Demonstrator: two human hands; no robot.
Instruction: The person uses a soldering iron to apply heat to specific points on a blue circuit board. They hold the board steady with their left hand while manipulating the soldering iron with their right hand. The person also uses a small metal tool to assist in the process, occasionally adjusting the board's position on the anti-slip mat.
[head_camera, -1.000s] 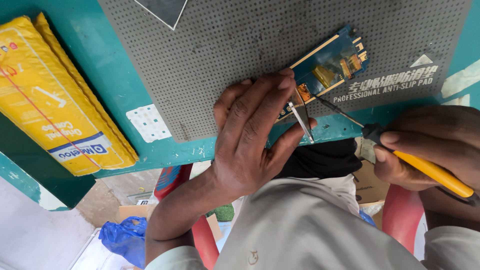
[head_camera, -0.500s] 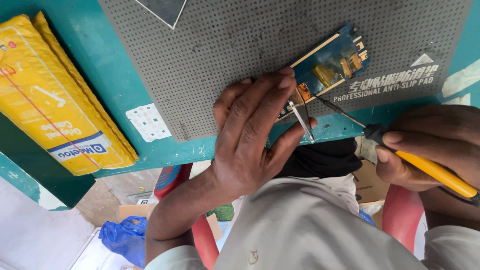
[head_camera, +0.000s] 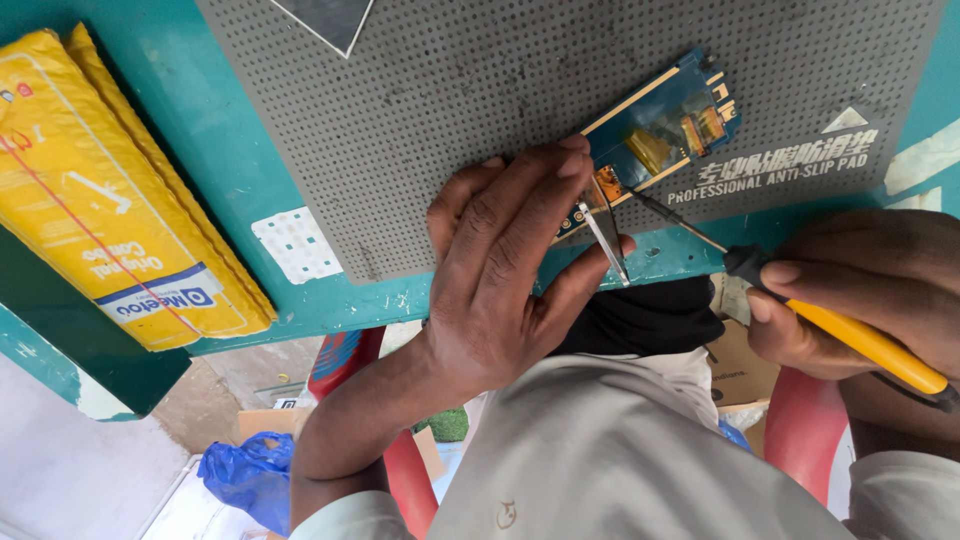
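Teal desk (head_camera: 250, 180) under a grey perforated mat (head_camera: 450, 110). Nearest, right hand (head_camera: 860, 290) closed on a yellow-handled soldering iron (head_camera: 860, 345), tip aimed up-left. Left hand (head_camera: 500, 290) pinches tweezers (head_camera: 605, 235) at the near end of a blue circuit board (head_camera: 665, 125); board's long axis runs diagonally away, gold-edged, amber-taped. Yellow packet (head_camera: 110, 200) lies far left.

The grey mat (head_camera: 450, 130) lies open above and left of the left hand (head_camera: 500, 290), which covers the board's (head_camera: 660, 130) near end. The iron's (head_camera: 850, 335) tip crosses in from the right hand (head_camera: 860, 290). A yellow pack (head_camera: 110, 200) blocks the bench's (head_camera: 220, 130) far left
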